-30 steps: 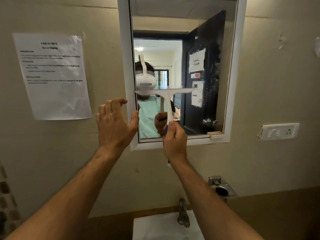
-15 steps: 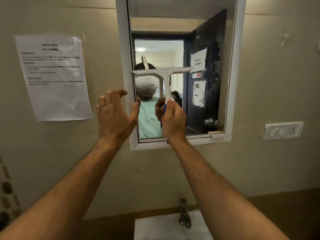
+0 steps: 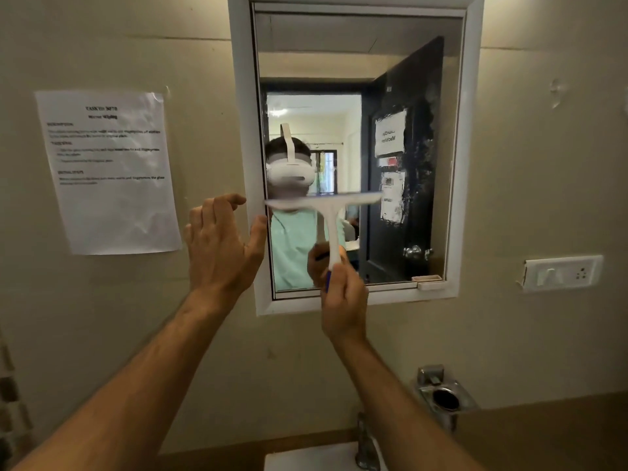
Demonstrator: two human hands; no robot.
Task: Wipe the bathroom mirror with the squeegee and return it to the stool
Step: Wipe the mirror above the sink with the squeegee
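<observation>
A white-framed mirror [image 3: 462,164] hangs on the beige wall. My right hand [image 3: 344,300] grips the handle of a white squeegee [image 3: 326,205]. Its blade lies level across the lower left part of the glass, blurred by motion. My left hand [image 3: 221,246] is held up at the mirror's left frame with fingers loosely spread; its thumb touches the frame's inner edge. The stool is out of view.
A printed paper sheet [image 3: 108,171] is taped to the wall at the left. A switch plate [image 3: 562,273] sits right of the mirror. Below are a metal holder [image 3: 441,396], a tap [image 3: 365,443] and a white basin [image 3: 306,460].
The squeegee went up the glass and has now come back down to about mid-lower height. My left hand stayed at the frame.
</observation>
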